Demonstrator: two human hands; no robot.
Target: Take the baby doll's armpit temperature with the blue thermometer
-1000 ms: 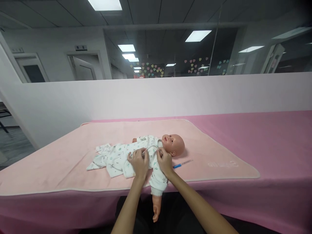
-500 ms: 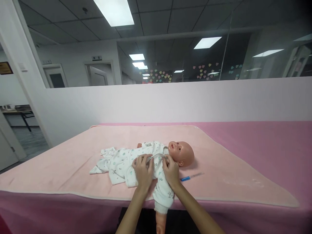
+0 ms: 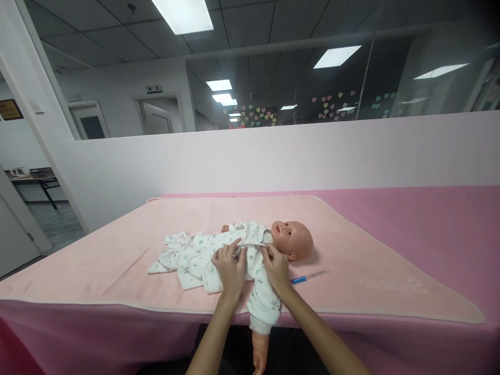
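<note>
Nearest, a baby doll's bare forearm (image 3: 260, 349) hangs past the edge of the pink-draped bench (image 3: 429, 234). The person's right hand (image 3: 276, 268) pinches the front edge of the doll's white printed shirt (image 3: 252, 232) near the neck; the left hand (image 3: 231, 265) lies at the chest, fingers partly spread, grip unclear. That edge, arched a second ago, is now nearly straight. Beyond the right wrist lies a blue-ended stick (image 3: 308, 277); the doll (image 3: 295, 240) lies face-up on a peach blanket (image 3: 97, 260), before a white wall (image 3: 273, 156).

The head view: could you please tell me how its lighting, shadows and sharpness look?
In the head view, the large ceiling light burns out white, a soft shadow lies beside the doll's head, the upper right corner darkens, and pale marks on the peach mat are too faint to read.
</note>
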